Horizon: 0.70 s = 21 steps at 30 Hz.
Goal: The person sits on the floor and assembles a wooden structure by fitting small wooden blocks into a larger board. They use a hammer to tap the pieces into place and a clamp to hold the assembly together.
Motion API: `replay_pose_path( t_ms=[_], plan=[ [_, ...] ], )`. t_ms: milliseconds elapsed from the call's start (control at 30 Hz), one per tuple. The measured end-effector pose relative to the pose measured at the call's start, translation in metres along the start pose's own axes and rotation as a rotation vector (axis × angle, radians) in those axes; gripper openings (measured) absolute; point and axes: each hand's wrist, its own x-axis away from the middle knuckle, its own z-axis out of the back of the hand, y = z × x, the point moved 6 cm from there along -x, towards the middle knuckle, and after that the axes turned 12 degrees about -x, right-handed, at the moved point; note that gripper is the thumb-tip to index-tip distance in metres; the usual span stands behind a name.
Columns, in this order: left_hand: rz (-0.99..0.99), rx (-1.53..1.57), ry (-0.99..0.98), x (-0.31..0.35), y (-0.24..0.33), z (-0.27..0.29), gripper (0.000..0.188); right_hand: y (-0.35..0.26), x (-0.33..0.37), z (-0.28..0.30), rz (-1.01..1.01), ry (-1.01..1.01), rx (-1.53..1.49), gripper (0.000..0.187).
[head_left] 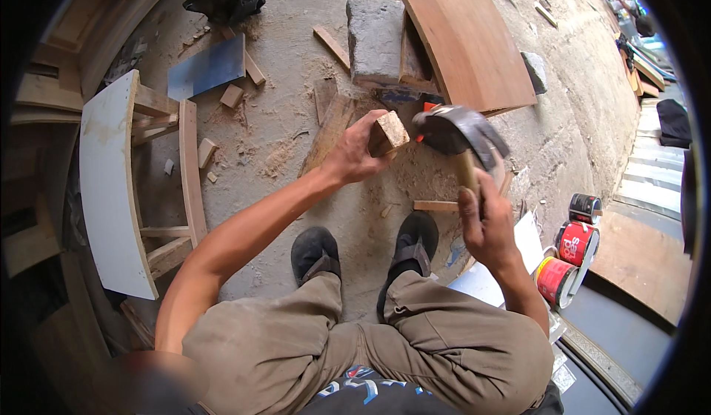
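Note:
My left hand (358,153) is closed around a wooden block (392,129), its pale sawn end turned up. In my right hand (489,224) is the wooden handle of a claw hammer (453,130), gripped in a fist. The dark steel head is level with the block and just right of it, with a small gap between them. Behind the hammer head shows a bit of something orange (429,107), mostly hidden.
A curved wooden panel (466,41) leans on a stone block (375,37) ahead. At left stands a wooden frame with a white panel (107,185). Paint cans (557,281) stand at right. Offcuts, a blue board (207,68) and sawdust litter the ground around my sandals (317,253).

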Motion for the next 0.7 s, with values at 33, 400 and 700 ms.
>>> replay_pose_path(
  t_ms=[33,400,700],
  plan=[
    [0.004,0.02,-0.011,0.0,0.002,0.001,0.061,-0.007,0.001,0.008,0.039,0.029,0.033,0.03],
    [0.028,0.043,-0.045,0.005,0.005,0.005,0.062,0.002,0.007,-0.016,0.037,-0.138,-0.009,0.031],
    [0.002,0.068,-0.077,0.011,0.008,0.003,0.059,0.02,0.006,-0.034,-0.087,-0.137,0.106,0.021]
  ],
)
